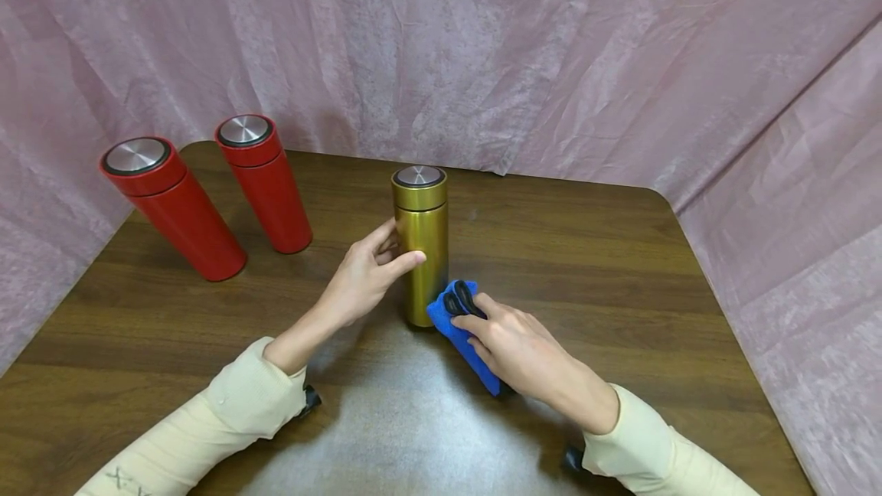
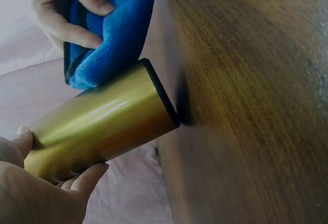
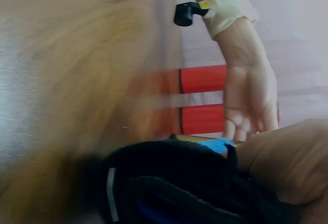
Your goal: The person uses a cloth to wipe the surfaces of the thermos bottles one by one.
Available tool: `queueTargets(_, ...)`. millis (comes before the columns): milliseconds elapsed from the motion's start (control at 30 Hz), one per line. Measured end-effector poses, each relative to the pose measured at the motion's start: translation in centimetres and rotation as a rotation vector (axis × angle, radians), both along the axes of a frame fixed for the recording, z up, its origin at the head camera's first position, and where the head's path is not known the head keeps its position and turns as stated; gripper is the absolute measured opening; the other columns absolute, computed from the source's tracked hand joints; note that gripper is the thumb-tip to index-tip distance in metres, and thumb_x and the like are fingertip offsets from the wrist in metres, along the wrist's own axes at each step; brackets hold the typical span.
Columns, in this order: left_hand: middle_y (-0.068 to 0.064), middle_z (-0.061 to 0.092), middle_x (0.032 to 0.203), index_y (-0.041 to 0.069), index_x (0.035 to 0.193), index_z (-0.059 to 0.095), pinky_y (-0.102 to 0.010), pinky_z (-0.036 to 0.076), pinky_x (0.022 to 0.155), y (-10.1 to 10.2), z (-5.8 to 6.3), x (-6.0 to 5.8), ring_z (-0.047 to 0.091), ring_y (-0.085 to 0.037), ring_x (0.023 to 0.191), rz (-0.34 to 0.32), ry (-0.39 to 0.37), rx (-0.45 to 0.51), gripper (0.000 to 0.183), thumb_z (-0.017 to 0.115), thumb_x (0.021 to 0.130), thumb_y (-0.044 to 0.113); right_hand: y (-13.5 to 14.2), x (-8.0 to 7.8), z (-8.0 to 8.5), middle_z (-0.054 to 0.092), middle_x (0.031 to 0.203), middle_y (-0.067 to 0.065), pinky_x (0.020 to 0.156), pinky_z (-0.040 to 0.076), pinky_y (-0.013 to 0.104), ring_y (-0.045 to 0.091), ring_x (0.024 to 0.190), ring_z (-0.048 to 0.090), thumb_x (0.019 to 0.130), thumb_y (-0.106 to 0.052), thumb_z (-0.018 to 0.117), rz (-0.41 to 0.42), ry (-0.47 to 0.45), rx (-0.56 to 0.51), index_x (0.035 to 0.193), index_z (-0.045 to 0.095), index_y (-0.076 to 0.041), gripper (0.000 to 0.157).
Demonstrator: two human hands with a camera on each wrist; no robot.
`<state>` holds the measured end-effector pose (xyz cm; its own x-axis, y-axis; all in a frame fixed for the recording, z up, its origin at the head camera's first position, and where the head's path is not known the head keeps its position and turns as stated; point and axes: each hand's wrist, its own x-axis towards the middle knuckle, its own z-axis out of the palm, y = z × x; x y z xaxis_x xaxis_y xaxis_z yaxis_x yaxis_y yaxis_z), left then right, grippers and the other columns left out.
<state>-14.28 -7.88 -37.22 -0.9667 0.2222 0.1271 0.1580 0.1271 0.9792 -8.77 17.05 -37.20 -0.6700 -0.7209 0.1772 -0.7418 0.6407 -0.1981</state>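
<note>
A gold thermos flask (image 1: 432, 232) with a silver-topped lid stands upright near the middle of the table. My left hand (image 1: 354, 282) grips its side from the left, thumb across the front and the other fingers round the back. My right hand (image 1: 527, 347) pinches a folded plush cloth (image 1: 475, 358), blue with black edging, against the flask's lower right side. In the left wrist view the blue pile (image 2: 128, 24) meets the gold wall close to the dark base. Dark folds (image 3: 164, 183) of the cloth fill the lower right wrist view and hide most of the flask there.
Two red thermos flasks (image 1: 186, 224) (image 1: 272, 197) with silver-topped lids stand apart at the left of the brown wooden table (image 1: 606, 266). Pink curtains (image 1: 441, 52) hang behind the table and along its sides.
</note>
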Motion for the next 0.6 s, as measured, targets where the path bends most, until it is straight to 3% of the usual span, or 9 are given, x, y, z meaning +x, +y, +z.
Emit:
queueTargets(133,-0.017,0.055,0.149,0.006,0.158,0.041,-0.043,0.048,0.109,0.0,-0.1,0.0,0.058,-0.032,0.131,-0.004,-0.011,0.001,0.069,0.074,0.098,0.013,0.1,-0.2,0.7,0.06,0.099,0.004,0.055,0.049,0.023,0.01,0.066,0.054,0.09,-0.007,0.08,0.026,-0.126,0.075,0.118,0.077,-0.009,0.028)
queueTargets(333,-0.018,0.052,0.151,0.006,0.159,0.038,-0.044,0.047,0.109,-0.1,-0.1,0.2,0.056,-0.033,0.133,0.003,-0.028,0.008,0.071,0.074,0.098,0.014,0.0,-1.0,1.7,0.066,0.104,0.005,0.072,0.058,0.032,0.013,0.082,0.063,0.091,-0.007,0.079,0.051,-0.29,0.155,0.121,0.077,-0.009,0.03)
queueTargets(600,-0.016,0.054,0.15,0.007,0.158,0.041,-0.045,0.049,0.107,-0.1,-0.1,0.4,0.057,-0.033,0.131,-0.018,-0.017,-0.016,0.07,0.074,0.098,0.015,0.3,-1.9,3.6,0.066,0.105,0.001,0.08,0.056,0.032,0.012,0.087,0.062,0.095,-0.01,0.075,0.036,-0.36,0.109,0.125,0.075,-0.01,0.03)
